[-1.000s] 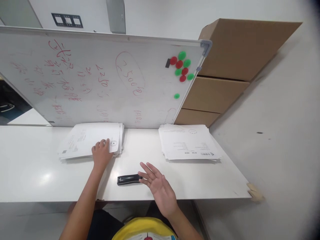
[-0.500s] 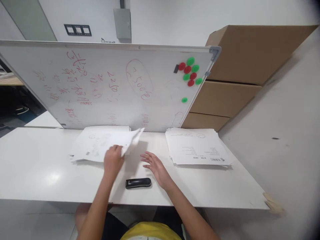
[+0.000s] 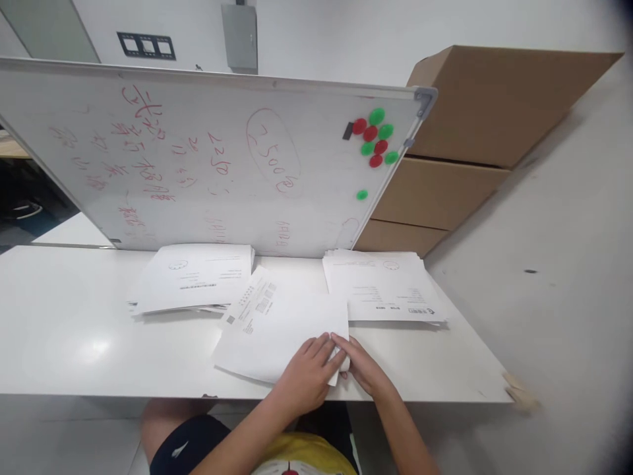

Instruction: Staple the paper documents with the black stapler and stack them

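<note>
Several printed sheets of paper (image 3: 281,330) lie at a slant in front of me, over the middle of the table. My left hand (image 3: 307,371) is closed on their near right corner, its fingers on top. From the right, my right hand (image 3: 364,365) grips the same corner edge, and its fingertips meet those of my left hand. The corner looks slightly bent up between them. The black stapler is out of sight now, hidden by the sheets or my hands. Behind to the left lies one stack of printed paper (image 3: 198,274); a second stack of paper (image 3: 380,287) lies to the right.
A whiteboard (image 3: 316,165) with red writing and red and green magnets (image 3: 376,117) stands along the back of the white table (image 3: 74,330). Brown cardboard boxes (image 3: 465,105) are piled behind it at the right. A wall (image 3: 558,231) borders the right side.
My left hand has brought sheets from the left stack to the middle, turning them over. My right hand has moved right and down and closed on their edge. The stapler has become covered.
</note>
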`<control>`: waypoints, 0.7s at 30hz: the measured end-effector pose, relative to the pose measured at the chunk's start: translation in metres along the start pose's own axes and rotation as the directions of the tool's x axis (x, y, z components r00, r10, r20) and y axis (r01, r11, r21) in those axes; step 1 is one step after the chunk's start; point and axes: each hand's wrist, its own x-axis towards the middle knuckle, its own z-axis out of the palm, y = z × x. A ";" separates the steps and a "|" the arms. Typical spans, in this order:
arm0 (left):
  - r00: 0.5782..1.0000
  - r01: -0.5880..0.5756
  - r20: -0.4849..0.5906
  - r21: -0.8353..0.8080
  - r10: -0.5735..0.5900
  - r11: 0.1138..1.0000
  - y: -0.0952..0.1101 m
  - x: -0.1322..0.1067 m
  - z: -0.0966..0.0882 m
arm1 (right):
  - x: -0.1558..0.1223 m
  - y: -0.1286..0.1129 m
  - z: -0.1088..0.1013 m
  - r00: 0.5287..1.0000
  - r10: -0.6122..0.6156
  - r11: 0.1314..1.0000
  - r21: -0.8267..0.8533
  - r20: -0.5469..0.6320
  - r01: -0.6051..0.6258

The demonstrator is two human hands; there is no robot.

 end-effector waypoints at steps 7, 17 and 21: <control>0.991 -0.120 0.050 -0.080 0.125 0.990 0.049 0.018 0.029 | -0.014 0.013 -0.046 0.987 -0.130 0.984 -0.132 -0.100 0.116; 0.885 0.083 -0.445 -0.138 -0.137 0.987 0.024 -0.010 -0.031 | -0.072 0.007 -0.098 0.829 -0.337 0.941 -0.192 -0.447 0.279; 0.694 0.346 -0.328 -0.630 -0.642 0.695 -0.024 -0.002 -0.043 | -0.072 -0.025 -0.119 0.720 -0.470 0.883 -0.284 -0.511 0.374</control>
